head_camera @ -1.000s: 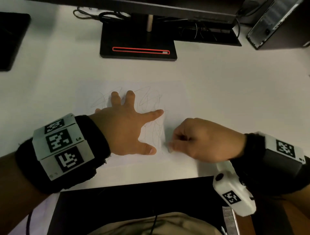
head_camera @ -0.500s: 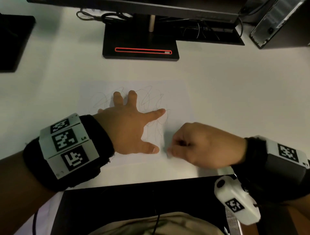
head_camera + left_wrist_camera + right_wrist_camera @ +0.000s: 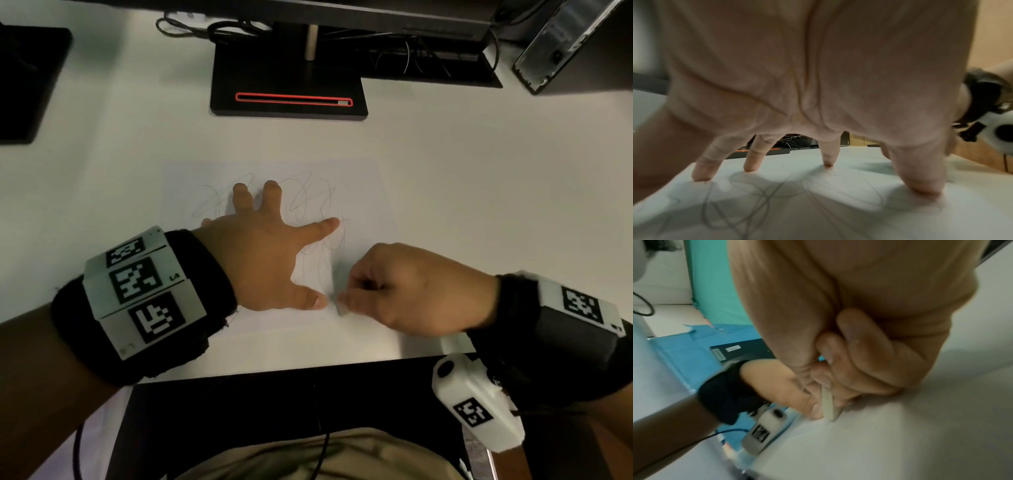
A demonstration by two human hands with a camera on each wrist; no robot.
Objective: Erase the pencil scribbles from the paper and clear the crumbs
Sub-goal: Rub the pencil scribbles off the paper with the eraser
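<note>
At the white desk's (image 3: 479,192) near edge, the right hand (image 3: 407,291) pinches a small pale flat eraser (image 3: 829,404), fingers curled round it, its tip touching the white sheet of paper (image 3: 363,192). At its 9 o'clock the left hand (image 3: 260,260) presses the sheet, fingers spread apart, among grey pencil scribbles (image 3: 308,205). At 12 o'clock stands a black monitor base (image 3: 287,78).

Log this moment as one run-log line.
left hand: spread, pressing paper flat | right hand: pinching eraser, tip on paper beside left thumb | scribbles: mostly unerased | crumbs: none visible
</note>
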